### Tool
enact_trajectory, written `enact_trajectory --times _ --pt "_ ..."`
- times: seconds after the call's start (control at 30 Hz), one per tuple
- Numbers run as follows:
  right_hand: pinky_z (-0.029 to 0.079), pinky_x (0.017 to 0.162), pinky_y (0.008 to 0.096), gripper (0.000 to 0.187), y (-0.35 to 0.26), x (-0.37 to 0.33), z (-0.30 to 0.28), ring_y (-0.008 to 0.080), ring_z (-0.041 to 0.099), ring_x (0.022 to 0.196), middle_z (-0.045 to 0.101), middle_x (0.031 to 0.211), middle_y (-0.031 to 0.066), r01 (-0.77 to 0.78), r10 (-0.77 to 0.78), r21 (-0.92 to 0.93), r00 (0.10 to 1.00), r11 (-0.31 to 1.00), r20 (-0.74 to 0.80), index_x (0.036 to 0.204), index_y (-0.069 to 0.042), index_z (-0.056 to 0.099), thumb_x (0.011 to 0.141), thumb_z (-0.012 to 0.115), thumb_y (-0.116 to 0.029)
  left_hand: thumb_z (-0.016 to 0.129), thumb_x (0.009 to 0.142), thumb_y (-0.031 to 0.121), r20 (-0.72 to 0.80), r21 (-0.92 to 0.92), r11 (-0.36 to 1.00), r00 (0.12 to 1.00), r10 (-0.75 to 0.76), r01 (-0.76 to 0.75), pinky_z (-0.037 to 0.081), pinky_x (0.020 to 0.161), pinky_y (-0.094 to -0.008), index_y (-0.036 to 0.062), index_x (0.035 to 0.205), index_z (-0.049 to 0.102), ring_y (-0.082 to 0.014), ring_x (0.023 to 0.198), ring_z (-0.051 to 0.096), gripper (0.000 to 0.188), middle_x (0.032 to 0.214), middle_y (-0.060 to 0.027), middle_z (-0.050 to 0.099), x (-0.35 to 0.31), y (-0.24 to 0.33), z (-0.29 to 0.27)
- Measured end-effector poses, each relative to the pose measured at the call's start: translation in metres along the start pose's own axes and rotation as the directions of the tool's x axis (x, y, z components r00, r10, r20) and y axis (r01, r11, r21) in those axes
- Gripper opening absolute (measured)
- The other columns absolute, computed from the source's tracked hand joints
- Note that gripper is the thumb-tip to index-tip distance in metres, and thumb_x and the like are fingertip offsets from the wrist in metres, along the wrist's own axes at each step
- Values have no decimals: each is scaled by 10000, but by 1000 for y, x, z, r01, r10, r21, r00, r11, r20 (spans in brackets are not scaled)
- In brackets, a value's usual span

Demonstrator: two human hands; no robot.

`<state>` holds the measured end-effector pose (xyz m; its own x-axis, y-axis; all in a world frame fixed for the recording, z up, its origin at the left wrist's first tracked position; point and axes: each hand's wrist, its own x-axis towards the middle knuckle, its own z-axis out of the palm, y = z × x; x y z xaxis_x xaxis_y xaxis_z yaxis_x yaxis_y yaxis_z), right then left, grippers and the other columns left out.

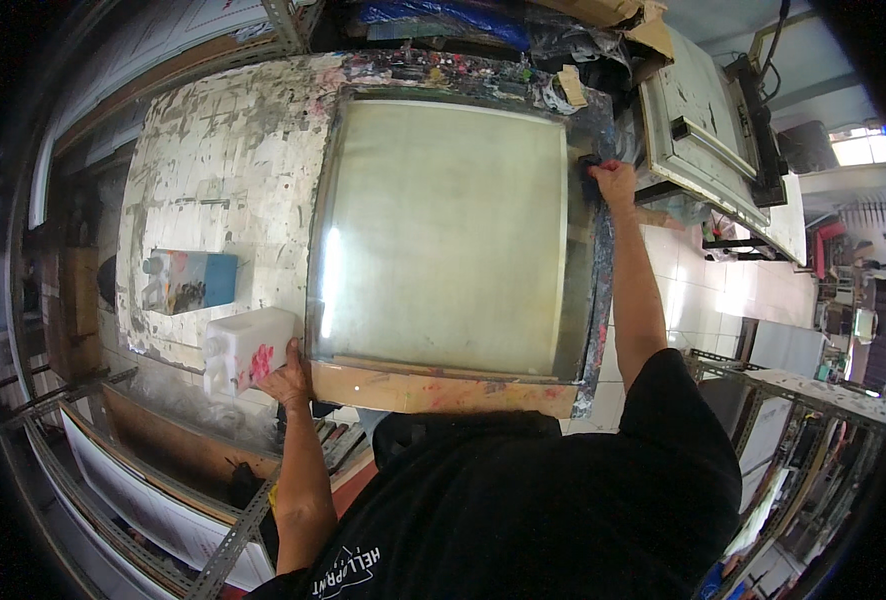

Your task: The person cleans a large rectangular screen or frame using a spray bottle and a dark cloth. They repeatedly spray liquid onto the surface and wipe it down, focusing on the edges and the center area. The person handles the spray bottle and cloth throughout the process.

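Observation:
A framed screen with a pale greenish mesh (448, 235) lies flat on the worktable in front of me. At the frame's far right side my right hand (617, 184) is closed on a small dark, crumpled cloth (590, 166). My left hand (285, 380) is at the near left corner of the table, its fingers closed around one end of a white plastic jug (263, 330) with pink stains. Just beyond that jug is a second container, white and blue with dark smears (195, 280).
The worktable (253, 150) is paint-stained, with a dark, colour-spattered strip along its back. Brown tape (570, 88) lies at its far right corner. A press-like machine (703, 140) stands to the right. Metal racks (153, 480) are at the lower left, with shelving (783, 430) at lower right.

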<state>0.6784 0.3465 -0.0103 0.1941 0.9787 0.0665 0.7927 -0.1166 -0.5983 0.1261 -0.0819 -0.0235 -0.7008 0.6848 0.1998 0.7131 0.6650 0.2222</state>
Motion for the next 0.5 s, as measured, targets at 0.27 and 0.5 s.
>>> enact_trajectory --times 0.27,0.5 --pt "488 654 452 176 -16 -113 12 398 626 746 638 792 207 507 -510 68 860 859 29 852 -1 669 747 690 -141 678 803 483 -50 -7 999 997 54 -54 396 957 -489 106 1039 694 -364 1053 580 445 1124 -140 660 1 5 -6" --pt "497 694 478 179 -17 -41 15 413 634 805 657 849 201 228 -258 -216 958 949 -123 852 -16 659 735 701 -145 628 813 581 -5 -33 998 999 -50 49 399 949 -479 61 1066 696 -369 1065 573 582 1138 -134 665 4 4 -2"
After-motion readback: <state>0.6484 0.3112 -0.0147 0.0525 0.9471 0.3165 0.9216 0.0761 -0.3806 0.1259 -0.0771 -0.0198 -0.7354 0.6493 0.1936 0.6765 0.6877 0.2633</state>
